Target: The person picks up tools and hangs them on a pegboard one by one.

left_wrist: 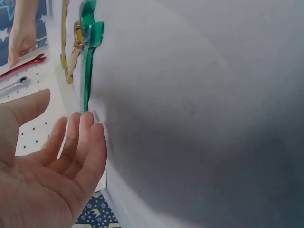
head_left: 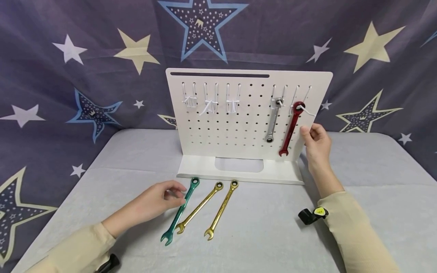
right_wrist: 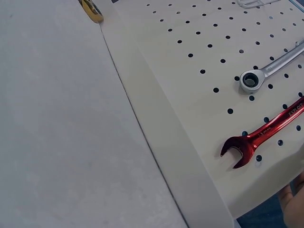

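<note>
My left hand (head_left: 160, 199) is beside a green combination wrench (head_left: 179, 212) lying on the table, fingers loosely bent over its shaft. The left wrist view shows a gap between thumb and fingers, with the green wrench (left_wrist: 87, 61) beyond the fingertips. Two gold wrenches (head_left: 201, 206) (head_left: 222, 212) lie to its right. At the right edge of a white pegboard (head_left: 225, 131), my right hand (head_left: 318, 146) grips the panel, thumb at the front. A silver wrench (head_left: 272, 121) and a red wrench (head_left: 291, 129) hang from hooks near that hand.
Three white double hooks (head_left: 190, 99) (head_left: 209, 102) (head_left: 233, 102) on the pegboard's left half hold nothing. The board's base (head_left: 198, 167) sits on the grey-covered table (head_left: 259, 223). A starry curtain (head_left: 266, 38) hangs close behind. Black wrist gear (head_left: 308, 216) juts from the right sleeve.
</note>
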Demonstrator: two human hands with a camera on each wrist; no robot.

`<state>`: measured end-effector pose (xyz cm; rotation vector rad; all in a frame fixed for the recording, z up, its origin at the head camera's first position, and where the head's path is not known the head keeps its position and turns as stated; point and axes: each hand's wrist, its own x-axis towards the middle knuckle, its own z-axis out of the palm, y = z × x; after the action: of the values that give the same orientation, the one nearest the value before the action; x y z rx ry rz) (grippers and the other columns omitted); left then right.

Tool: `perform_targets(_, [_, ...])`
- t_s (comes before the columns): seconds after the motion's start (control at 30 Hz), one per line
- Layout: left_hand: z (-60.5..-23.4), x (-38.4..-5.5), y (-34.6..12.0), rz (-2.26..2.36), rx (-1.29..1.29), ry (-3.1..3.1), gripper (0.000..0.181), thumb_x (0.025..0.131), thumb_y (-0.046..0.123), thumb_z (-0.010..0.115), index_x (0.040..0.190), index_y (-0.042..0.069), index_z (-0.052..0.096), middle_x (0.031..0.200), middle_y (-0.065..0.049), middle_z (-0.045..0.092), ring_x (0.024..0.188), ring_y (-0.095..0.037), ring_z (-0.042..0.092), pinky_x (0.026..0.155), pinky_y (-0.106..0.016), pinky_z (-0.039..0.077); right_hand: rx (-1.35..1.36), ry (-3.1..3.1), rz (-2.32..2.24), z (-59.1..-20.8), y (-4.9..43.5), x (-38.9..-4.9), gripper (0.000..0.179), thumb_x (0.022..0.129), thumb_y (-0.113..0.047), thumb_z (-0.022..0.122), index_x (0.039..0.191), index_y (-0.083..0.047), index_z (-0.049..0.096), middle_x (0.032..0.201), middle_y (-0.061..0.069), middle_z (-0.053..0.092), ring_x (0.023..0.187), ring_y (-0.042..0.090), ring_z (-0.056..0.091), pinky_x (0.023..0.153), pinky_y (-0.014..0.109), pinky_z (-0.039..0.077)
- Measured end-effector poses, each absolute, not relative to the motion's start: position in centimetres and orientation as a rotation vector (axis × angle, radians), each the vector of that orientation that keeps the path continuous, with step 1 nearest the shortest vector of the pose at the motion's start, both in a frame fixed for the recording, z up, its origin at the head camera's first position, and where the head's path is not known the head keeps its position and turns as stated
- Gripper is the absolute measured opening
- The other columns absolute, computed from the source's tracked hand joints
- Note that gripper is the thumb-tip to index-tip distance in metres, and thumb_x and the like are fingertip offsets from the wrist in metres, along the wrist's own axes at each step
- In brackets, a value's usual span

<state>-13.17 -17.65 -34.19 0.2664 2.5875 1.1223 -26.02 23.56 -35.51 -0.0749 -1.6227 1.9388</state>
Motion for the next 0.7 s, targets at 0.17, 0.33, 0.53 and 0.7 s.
perform_targets(0.17, [-34.8,-13.8,-17.0,1.066,0.274,2.641,0.039,0.087,0.019,0.078,0.118,0.003,0.063,0.093,0.0,0.061,0.079,-0.016,0.054,0.065,-0.03,0.045,-0.081,-1.638,1.926,-35.4,23.5,-26.0,0.017,0.091,-0.006,0.07,0.082,-0.02,0.065,0.073,-0.009,0.062,0.065,0.004,0.05,0.056,0.015,0.037])
perform_targets(0.33, [-35.1,-14.4,-16.4,0.971,0.292,2.697,0.038,0.084,0.015,0.08,0.115,0.002,0.061,0.088,0.0,0.058,0.078,-0.016,0.051,0.069,-0.032,0.043,-0.074,-1.642,1.936,-35.6,23.6,-26.0,0.017,0.091,-0.007,0.07,0.082,-0.02,0.065,0.073,-0.008,0.062,0.066,0.005,0.051,0.057,0.015,0.038])
perform_targets(0.53, [-34.9,-14.6,-15.9,0.838,0.322,2.753,0.037,0.083,0.017,0.081,0.111,0.003,0.06,0.085,0.001,0.056,0.073,-0.015,0.049,0.068,-0.032,0.042,-0.073,-1.669,1.919,-35.6,23.7,-26.0,0.013,0.092,-0.011,0.07,0.085,-0.02,0.065,0.077,-0.009,0.064,0.07,0.005,0.053,0.061,0.016,0.041])
perform_targets(0.7, [-34.9,-14.6,-15.6,0.802,0.302,2.774,0.03,0.083,0.015,0.079,0.107,0.004,0.063,0.081,0.002,0.057,0.07,-0.014,0.05,0.066,-0.031,0.043,-0.092,-1.682,1.926,-35.6,23.7,-26.0,0.012,0.092,-0.01,0.07,0.086,-0.02,0.065,0.079,-0.009,0.065,0.073,0.006,0.055,0.062,0.016,0.043])
